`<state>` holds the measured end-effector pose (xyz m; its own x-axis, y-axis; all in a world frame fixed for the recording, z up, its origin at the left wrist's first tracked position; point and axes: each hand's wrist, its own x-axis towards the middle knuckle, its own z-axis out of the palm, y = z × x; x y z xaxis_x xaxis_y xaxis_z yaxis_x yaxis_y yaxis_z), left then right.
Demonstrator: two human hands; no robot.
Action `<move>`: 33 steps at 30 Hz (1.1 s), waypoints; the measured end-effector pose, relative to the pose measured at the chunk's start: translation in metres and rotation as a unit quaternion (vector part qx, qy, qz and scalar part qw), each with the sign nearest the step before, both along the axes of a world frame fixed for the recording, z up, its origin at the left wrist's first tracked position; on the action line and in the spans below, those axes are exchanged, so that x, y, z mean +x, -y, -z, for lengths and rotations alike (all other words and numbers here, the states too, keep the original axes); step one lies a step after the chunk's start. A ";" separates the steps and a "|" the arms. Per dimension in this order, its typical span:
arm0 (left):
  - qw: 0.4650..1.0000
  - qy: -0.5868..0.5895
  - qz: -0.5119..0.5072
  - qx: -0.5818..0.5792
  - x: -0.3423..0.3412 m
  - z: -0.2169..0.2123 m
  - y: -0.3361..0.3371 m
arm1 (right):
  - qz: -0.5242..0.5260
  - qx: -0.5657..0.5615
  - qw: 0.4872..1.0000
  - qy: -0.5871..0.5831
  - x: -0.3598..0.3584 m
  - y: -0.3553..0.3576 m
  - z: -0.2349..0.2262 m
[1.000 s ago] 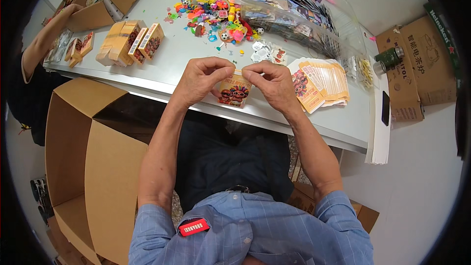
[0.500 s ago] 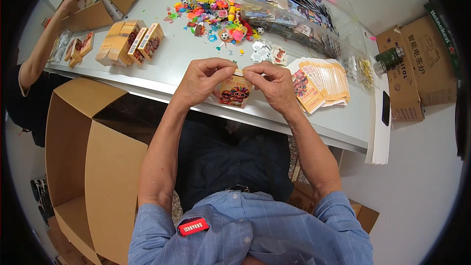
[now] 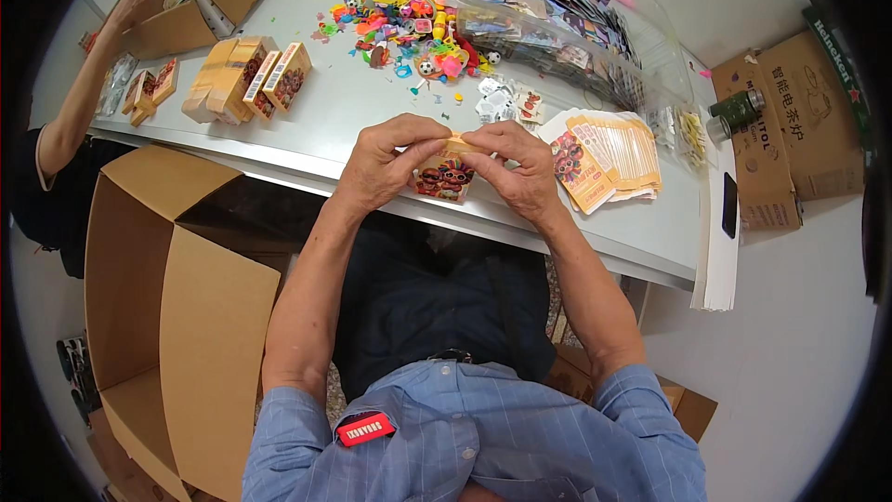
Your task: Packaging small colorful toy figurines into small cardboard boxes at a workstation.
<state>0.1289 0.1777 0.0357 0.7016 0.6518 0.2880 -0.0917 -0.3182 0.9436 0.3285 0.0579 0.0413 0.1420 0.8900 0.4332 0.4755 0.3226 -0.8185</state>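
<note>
Left hand (image 3: 383, 163) and right hand (image 3: 518, 165) pinch an illustrated box (image 3: 443, 183) beside lettered packaging (image 3: 609, 163)

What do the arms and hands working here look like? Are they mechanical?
No, they're a person's. The left hand and right hand are ungloved, with no cables or markings visible. The forearms are bare up to about the elbows, where blue shirt sleeves with thin pale lines begin.
</note>
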 end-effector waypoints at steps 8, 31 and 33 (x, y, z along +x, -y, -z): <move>0.991 0.014 -0.042 -0.123 -0.002 0.008 0.032 | -0.001 -0.021 0.996 -0.090 -0.005 -0.004 0.010; 0.748 -0.281 -0.513 0.314 -0.058 0.000 -0.090 | 0.135 0.008 0.987 0.087 0.014 0.091 -0.007; 0.731 -0.298 -0.522 0.324 -0.057 -0.001 -0.094 | 0.235 0.012 0.949 0.210 0.048 0.106 -0.020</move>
